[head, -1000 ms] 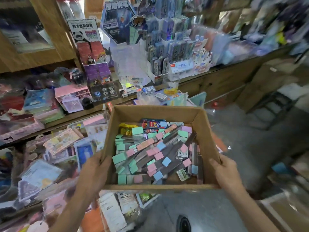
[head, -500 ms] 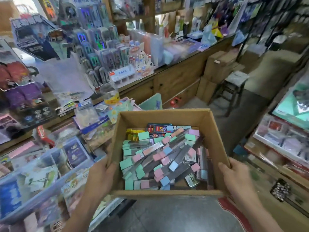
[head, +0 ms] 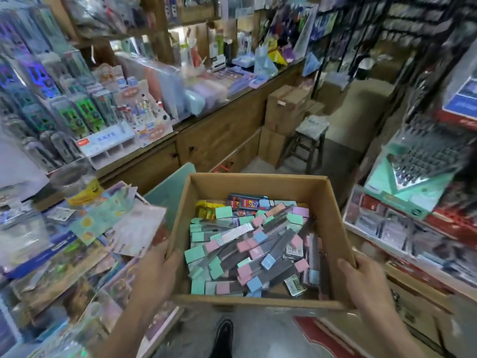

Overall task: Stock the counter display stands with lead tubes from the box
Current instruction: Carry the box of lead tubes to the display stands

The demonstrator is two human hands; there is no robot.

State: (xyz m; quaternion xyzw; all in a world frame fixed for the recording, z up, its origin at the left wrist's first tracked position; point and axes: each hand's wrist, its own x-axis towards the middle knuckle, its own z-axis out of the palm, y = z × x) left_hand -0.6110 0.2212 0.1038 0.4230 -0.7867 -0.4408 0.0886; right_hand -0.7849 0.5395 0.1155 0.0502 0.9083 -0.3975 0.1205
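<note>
left hand (head: 154,275) grips left wall of cardboard box (head: 258,186), thumb over rim; right hand (head: 366,282) grips right wall the same way. box held in air above grey floor (head: 268,339), shoe (head: 223,332) below it. lead tubes (head: 247,251) heaped loose inside box, green, pink and blue caps. wooden counter (head: 219,135) along left, display stands (head: 111,148) on top. stool (head: 312,124) and stacked cartons (head: 284,109) in aisle beyond. stocked shelves (head: 413,228) on right.

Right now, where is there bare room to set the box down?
Bare floor runs between the wooden counter and the right-hand racks, up to the stool. The counter's top and the heap of packets left of the box are crowded.
</note>
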